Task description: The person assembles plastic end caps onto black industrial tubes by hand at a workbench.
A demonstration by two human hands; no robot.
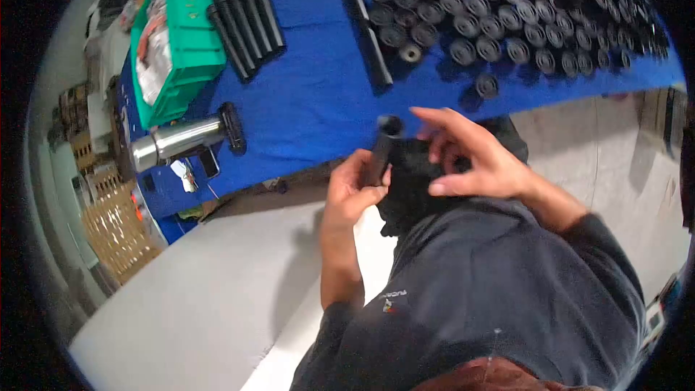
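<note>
My left hand (351, 187) is wrapped round a short black tube (384, 150), held tilted in front of my body with its hollow end facing up. To the right of that end, my right hand (481, 159) hangs apart from the tube. Its thumb and index finger are spread and the other fingers are half curled, with no object visible in them. Past my hands, on the blue cloth (311, 112), one black ringed round piece (487, 86) lies near the table edge, apart from a large group of similar pieces (492, 25).
Two black tubes (365, 25) lie end to end left of the round pieces. Several long black tubes (246, 22) lie side by side farther left. A green crate (190, 58) holds plastic bags. A silver cylinder (181, 139) and a phone (208, 162) lie by the left edge.
</note>
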